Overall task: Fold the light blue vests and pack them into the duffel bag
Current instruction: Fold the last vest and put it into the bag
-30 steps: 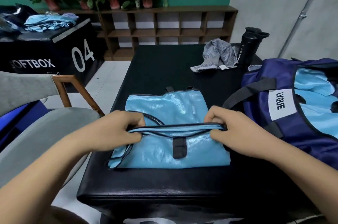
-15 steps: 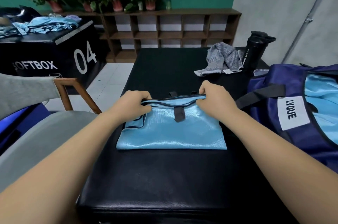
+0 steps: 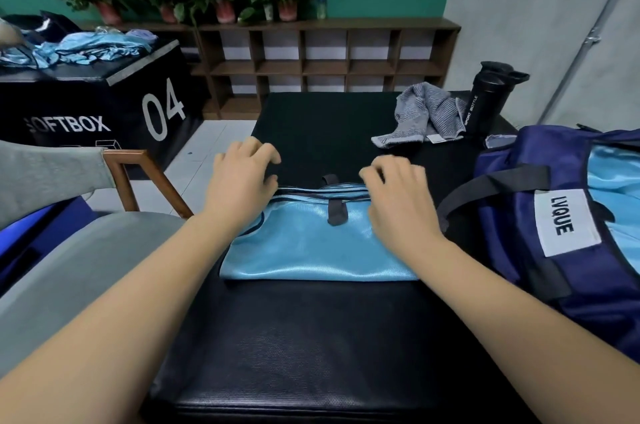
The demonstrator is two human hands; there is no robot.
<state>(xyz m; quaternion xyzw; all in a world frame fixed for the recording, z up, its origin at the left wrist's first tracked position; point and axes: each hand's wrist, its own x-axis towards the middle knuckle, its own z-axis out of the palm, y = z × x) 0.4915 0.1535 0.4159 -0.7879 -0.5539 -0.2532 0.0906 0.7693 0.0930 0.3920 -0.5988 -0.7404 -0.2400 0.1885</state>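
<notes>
Vest lies folded flat mid-table, just left of the duffel bag. My left hand hovers at its far corner with fingers spread. My right hand rests loosely curled on the far edge. Neither holds anything. The fold looks finished, so next I must grip both sides and carry it right into the bag. The bag's black strap by the opening could snag. Towel and bottle sit far right, clear of that path.

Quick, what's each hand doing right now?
Left hand: open, fingers spread, at the folded vest's far left corner.
Right hand: open, fingers loosely bent, resting on the vest.
</notes>
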